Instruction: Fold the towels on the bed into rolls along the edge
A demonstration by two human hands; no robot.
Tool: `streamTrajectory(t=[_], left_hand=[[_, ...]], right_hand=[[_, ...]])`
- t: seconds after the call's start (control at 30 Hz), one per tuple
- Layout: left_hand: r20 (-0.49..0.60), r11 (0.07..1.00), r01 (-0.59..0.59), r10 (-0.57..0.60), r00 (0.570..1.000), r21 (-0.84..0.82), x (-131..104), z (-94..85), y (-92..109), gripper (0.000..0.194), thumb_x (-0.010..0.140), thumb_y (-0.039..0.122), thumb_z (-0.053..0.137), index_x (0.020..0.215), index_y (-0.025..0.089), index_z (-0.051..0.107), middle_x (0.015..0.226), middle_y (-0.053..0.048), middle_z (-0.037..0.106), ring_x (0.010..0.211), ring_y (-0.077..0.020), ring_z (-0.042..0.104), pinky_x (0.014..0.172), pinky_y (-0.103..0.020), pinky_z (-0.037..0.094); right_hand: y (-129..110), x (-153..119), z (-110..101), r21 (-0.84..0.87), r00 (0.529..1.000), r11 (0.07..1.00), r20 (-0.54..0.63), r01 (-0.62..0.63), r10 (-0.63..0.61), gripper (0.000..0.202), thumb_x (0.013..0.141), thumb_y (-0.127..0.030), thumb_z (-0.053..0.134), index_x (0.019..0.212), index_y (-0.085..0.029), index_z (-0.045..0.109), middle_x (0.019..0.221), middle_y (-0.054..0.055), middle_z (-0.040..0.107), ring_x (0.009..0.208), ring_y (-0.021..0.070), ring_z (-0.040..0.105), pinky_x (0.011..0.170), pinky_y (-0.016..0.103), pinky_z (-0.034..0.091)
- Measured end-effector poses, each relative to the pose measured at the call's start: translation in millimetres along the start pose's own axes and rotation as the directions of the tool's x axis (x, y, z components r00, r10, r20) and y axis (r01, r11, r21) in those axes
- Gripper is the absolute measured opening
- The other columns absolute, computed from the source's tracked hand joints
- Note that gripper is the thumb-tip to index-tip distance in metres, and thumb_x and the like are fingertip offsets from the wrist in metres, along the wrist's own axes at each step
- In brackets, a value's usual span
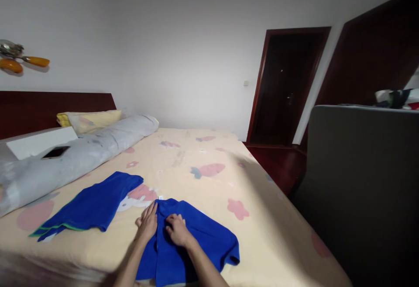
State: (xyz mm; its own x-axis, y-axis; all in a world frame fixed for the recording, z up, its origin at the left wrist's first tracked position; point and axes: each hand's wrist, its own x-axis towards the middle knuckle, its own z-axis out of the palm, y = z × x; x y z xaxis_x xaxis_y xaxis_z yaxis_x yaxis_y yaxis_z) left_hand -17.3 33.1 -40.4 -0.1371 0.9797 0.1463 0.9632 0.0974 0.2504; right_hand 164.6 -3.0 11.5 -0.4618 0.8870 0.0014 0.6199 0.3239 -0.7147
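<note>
So there's a blue garment (pixel 209 236) spread on the bed at the near edge, and both hands are right on top of it. Left hand (pixel 149 222) is at the upper left of the cloth, fingers pretty much straight and laid flat, tips up by the top edge near a little white tag (pixel 160 198). Doesn't look like it's gripping anything. Right hand (pixel 178 230) is just beside it, further in on the fabric, fingers half curled with the knuckles up; can't tell if it's got a pinch of cloth or is only resting there. Most of the garment lies to the right of the hands and toward the person, running down under both forearms, with a sleeve-like end poking out at the right. A long edge or fold runs down the cloth between the hands. Well off to the left hand's left there's a second blue garment (pixel 94 204) with green trim, apart from the first and with neither hand on it. Both are on a cream bedsheet (pixel 262 234) with pink prints, and a grey bolster (pixel 108 140) with a phone (pixel 56 152) on it sits beyond the second one.
</note>
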Motion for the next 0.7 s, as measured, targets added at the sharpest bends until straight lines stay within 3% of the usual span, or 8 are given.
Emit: streamTrajectory(t=[0.13, 0.27, 0.37, 0.5, 0.6, 0.7], left_hand=[[0.023, 0.997, -0.073, 0.074, 0.997, -0.034, -3.9, -3.6, 2.7, 0.052, 0.095, 0.021, 0.028, 0.144, 0.027, 0.044, 0.155, -0.006, 0.038, 0.139, -0.0254, 0.036, 0.104, -0.049, 0.034], [0.035, 0.987, -0.135, 0.138, 0.99, -0.084, -8.1, -4.6, 5.2, 0.049, 0.091, 0.024, 0.037, 0.136, 0.034, 0.054, 0.152, -0.004, 0.043, 0.138, -0.0262, 0.037, 0.105, -0.052, 0.031], [0.061, 0.985, -0.123, 0.132, 0.989, -0.124, -7.7, -5.1, 2.9, 0.047, 0.091, 0.024, 0.038, 0.132, 0.037, 0.057, 0.15, -0.002, 0.046, 0.138, -0.0239, 0.037, 0.107, -0.05, 0.029], [0.14, 0.995, -0.049, 0.061, 0.988, -0.089, -5.2, -7.4, 0.7, 0.045, 0.091, 0.026, 0.04, 0.131, 0.035, 0.059, 0.154, -0.003, 0.04, 0.142, -0.0233, 0.031, 0.11, -0.049, 0.026], [0.145, 0.996, -0.053, 0.062, 0.987, -0.067, -5.8, -8.5, 2.2, 0.049, 0.091, 0.025, 0.038, 0.137, 0.033, 0.052, 0.156, -0.004, 0.037, 0.143, -0.0223, 0.03, 0.111, -0.047, 0.025], [0.133, 0.993, -0.055, 0.069, 0.989, -0.102, -7.2, -7.9, 4.0, 0.051, 0.093, 0.033, 0.037, 0.144, 0.028, 0.044, 0.156, -0.005, 0.036, 0.143, -0.0227, 0.029, 0.112, -0.048, 0.024]], right_hand=[[6.3, 3.6, -6.6, 0.051, 1.0, 0.999, -0.014, -0.011, 0.012, 0.044, 0.082, -0.023, 0.053, 0.125, -0.028, 0.058, 0.133, 0.005, 0.058, 0.127, 0.0272, 0.046, 0.11, 0.051, 0.027], [-4.5, 17.1, 8.3, 0.083, 0.996, 0.994, -0.053, -0.071, 0.075, 0.043, 0.075, -0.016, 0.052, 0.116, -0.026, 0.06, 0.133, 0.005, 0.057, 0.124, 0.0258, 0.048, 0.106, 0.048, 0.032], [-10.8, 27.3, 20.6, 0.107, 0.99, 0.988, -0.065, -0.115, 0.122, 0.046, 0.076, -0.018, 0.051, 0.121, -0.026, 0.056, 0.143, 0.008, 0.048, 0.129, 0.0271, 0.046, 0.103, 0.049, 0.035], [-8.2, 34.8, 24.2, 0.108, 0.989, 0.985, -0.045, -0.136, 0.141, 0.057, 0.079, -0.023, 0.054, 0.135, -0.024, 0.049, 0.155, 0.014, 0.032, 0.139, 0.0343, 0.034, 0.107, 0.059, 0.028], [-6.0, 38.3, 20.8, 0.111, 0.99, 0.986, -0.041, -0.127, 0.132, 0.055, 0.075, -0.017, 0.054, 0.13, -0.023, 0.056, 0.15, 0.012, 0.042, 0.136, 0.0339, 0.039, 0.109, 0.057, 0.028], [-4.2, 41.4, 14.2, 0.163, 0.986, 0.977, -0.07, -0.138, 0.151, 0.047, 0.072, -0.01, 0.051, 0.115, -0.019, 0.066, 0.139, 0.012, 0.054, 0.13, 0.0295, 0.047, 0.108, 0.048, 0.034]])
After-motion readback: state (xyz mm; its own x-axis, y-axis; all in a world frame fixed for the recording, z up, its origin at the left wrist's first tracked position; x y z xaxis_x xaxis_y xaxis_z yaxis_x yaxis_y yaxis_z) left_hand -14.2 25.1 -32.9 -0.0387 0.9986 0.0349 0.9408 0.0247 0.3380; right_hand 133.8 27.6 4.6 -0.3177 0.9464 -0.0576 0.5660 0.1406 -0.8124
